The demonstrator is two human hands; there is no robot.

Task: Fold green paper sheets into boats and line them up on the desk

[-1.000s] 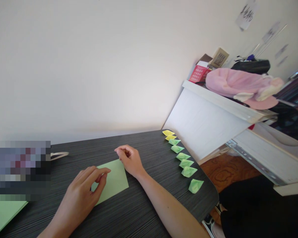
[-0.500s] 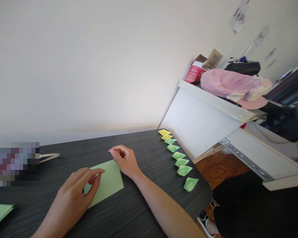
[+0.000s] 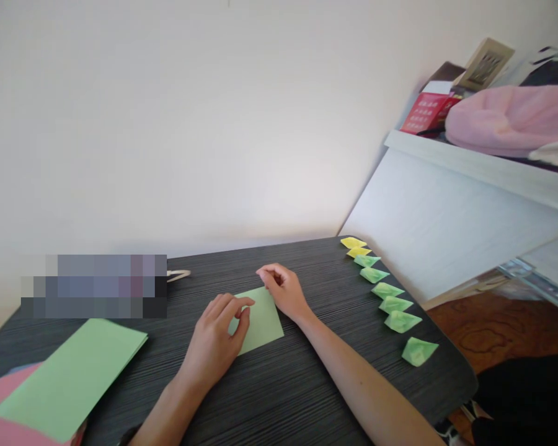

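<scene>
A flat light green sheet of paper (image 3: 264, 325) lies on the dark wood-grain table. My left hand (image 3: 221, 331) rests over its left part, fingers curved, with a gap between thumb and index fingertip. Beside the sheet's far right corner is my right hand (image 3: 286, 291), its fingers curled in and the thumb against the index finger. Nothing shows in either hand. Along the table's right edge runs a row of small folded paper pieces: yellow ones (image 3: 353, 243) at the far end, several green ones (image 3: 402, 321) nearer.
A stack of green paper (image 3: 77, 378) lies at the left on top of pink paper (image 3: 16, 412). Behind it is a blurred-out object (image 3: 97, 288) with a white loop (image 3: 180, 274). On the right, a white cabinet (image 3: 469, 204) bears a red box (image 3: 428, 111) and a pink cap (image 3: 506, 121).
The camera view has turned left, so the table and hands appear further right and more of the green stack shows. Both hands keep nearly the same pose at the sheet.
</scene>
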